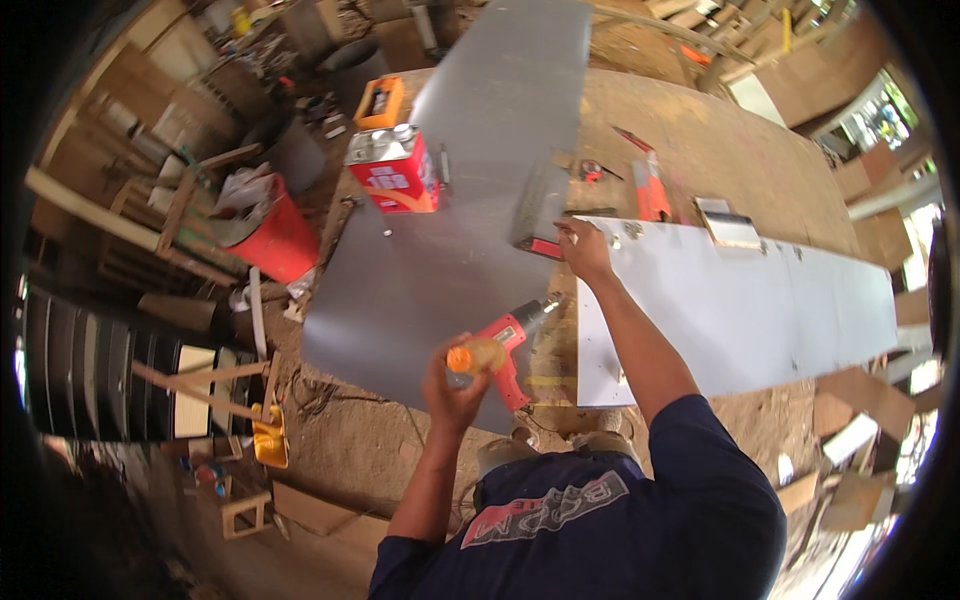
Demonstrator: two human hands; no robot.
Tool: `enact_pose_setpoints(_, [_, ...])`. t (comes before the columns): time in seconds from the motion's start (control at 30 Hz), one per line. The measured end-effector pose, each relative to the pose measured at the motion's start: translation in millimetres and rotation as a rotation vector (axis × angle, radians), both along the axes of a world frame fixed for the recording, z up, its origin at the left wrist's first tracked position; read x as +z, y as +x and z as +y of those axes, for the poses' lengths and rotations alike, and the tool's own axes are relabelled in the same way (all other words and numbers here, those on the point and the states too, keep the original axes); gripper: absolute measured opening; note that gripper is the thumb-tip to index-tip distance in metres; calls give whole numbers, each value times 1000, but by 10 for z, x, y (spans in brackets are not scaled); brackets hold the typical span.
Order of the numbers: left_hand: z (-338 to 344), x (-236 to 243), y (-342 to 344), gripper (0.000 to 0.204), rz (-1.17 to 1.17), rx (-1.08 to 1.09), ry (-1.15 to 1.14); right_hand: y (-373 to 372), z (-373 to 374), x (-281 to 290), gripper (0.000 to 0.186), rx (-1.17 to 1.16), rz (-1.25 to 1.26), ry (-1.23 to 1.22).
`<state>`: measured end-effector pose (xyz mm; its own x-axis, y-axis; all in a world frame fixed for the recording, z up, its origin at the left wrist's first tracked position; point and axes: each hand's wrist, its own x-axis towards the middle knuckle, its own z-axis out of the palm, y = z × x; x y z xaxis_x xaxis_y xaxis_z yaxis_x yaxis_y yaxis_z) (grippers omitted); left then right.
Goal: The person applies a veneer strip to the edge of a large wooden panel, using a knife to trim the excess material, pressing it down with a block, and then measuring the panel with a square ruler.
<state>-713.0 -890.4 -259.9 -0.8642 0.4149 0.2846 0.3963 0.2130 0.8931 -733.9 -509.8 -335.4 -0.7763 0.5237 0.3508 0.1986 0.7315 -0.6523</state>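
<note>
So, the bottle [482, 355] is up in the left hand [450, 392], fingers wrapped around its side, orange cap [459, 359] toward the camera. Just beyond those fingers, to the right, is a red heat gun [510, 345], partly behind the bottle in this view — nozzle pointing away and toward the right hand, can't tell if gun and bottle touch. Right hand [590, 255] is farther out, fingers bent, tips at a red-and-black piece [545, 247]; can't tell if they're gripping it or only resting there. A grey strip [543, 205] runs away from those fingertips. Under and around the left fingers spreads a big grey sheet [400, 300]. Right of the right fingers: a white panel [740, 310], with a white-and-dark block [728, 224] at its far edge. Past the right fingertips, on the brown tabletop [700, 120]: a small red-and-black item [591, 171] and a red-handled tool [650, 190]. Well beyond the left fingers — a red metal can [393, 180], then an orange open box [379, 103]. Red bucket [275, 240] sits well left of the left fingers, off the sheet.
</note>
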Motion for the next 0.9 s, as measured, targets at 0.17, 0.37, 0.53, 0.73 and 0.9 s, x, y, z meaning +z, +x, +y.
enact_pose_setpoints(0.17, [899,21,-599,48,-56,-139,-2,1735,-193,347,24,-358,-73,-372])
enact_pose_setpoints(0.37, [1929,-419,-927,43,-15,-300,-33,3620,-1045,12,23,-721,-67,-599])
enact_pose_setpoints(0.53, [2463,-893,-885,51,42,-334,-92,4348,-1581,-62,26,-877,-79,-622])
enact_pose_setpoints(0.73, [2741,-1200,-698,60,92,-325,-204,4511,-1653,-37,23,-970,-37,-633])
enact_pose_setpoints(0.9, [2323,-1571,-1170,74,56,-296,-152,4138,-1244,168,28,-754,3,-645])
